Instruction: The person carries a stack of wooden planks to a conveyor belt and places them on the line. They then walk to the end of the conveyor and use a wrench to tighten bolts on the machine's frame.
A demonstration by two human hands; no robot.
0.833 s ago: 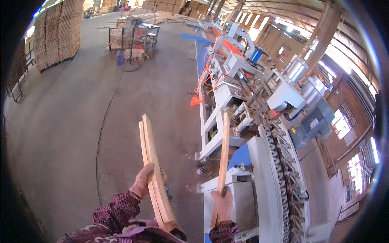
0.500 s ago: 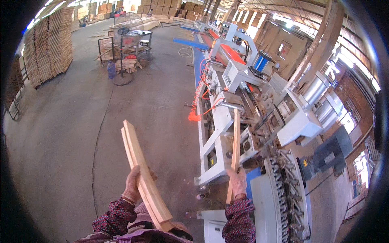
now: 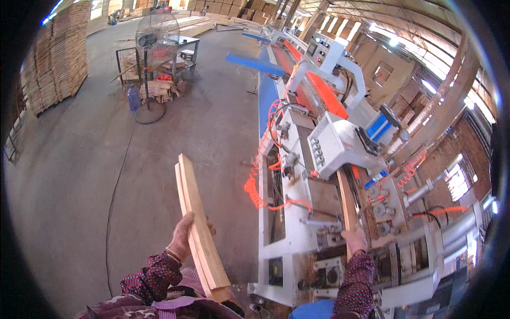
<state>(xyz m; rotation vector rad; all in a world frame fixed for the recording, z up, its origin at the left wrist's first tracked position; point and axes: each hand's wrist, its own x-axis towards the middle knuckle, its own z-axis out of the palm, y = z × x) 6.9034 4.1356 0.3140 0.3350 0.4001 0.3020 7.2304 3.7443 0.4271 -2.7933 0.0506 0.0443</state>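
Note:
My left hand [image 3: 182,237], in a pale knit glove, is closed around a small bundle of pale wooden strips [image 3: 201,236]. The bundle leans upward and away from my body, over the grey floor. At the right, my gloved right hand [image 3: 355,240] grips the near end of a single wooden strip [image 3: 347,204]. This strip lies along the bed of a long white machine [image 3: 271,234], its far end reaching under a white housing [image 3: 340,146]. The fingertips of my right hand are partly hidden.
A coiled orange air hose [image 3: 254,192] hangs on the machine's left side. A blue beam [image 3: 255,64] juts out farther back. Ahead on the left stand a pedestal fan [image 3: 146,69], a blue water jug [image 3: 134,98] and a tall wood stack [image 3: 61,58]. A cable [image 3: 118,183] crosses the floor.
My view has moved forward along the machine. My right hand has carried its strip forward and right, onto the machine bed. The left hand keeps hold of its bundle.

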